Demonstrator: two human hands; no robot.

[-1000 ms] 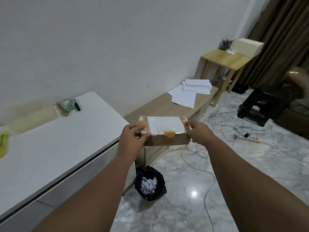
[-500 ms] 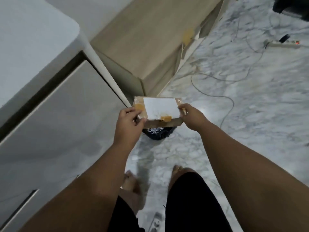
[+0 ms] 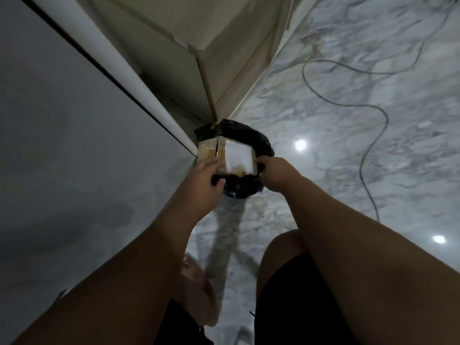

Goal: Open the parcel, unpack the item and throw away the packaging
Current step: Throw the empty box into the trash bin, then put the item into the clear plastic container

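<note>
Picture dim and smeared; fine detail on the box is unreadable. Bottom edge cuts off both forearms, and black shorts and a bare knee [image 3: 281, 245] fill the near right. A bare foot [image 3: 196, 290] shows blurred between the arms.

Left hand [image 3: 204, 176] is curled around the near left corner of the cardboard box [image 3: 229, 155], fingers on top, thumb below toward the bag. Right hand [image 3: 273, 170] is closed on the box's near right corner; its fingertips are hidden behind the edge. The box has a white label [image 3: 237, 154] on top and brown tape [image 3: 207, 151] along its left end; whether a flap is lifted there I cannot tell.

The box sits level over the mouth of a black bin bag [image 3: 245, 138], covering nearly all the opening, so the contents are hidden. Whether it rests on the rim or hangs just above is unclear.

The bag stands on the marble floor [image 3: 336, 145] at the corner where the white cabinet [image 3: 74, 145] meets a wooden shelf unit [image 3: 199, 46]. A grey cable [image 3: 383, 115] loops across the floor at far right.
</note>
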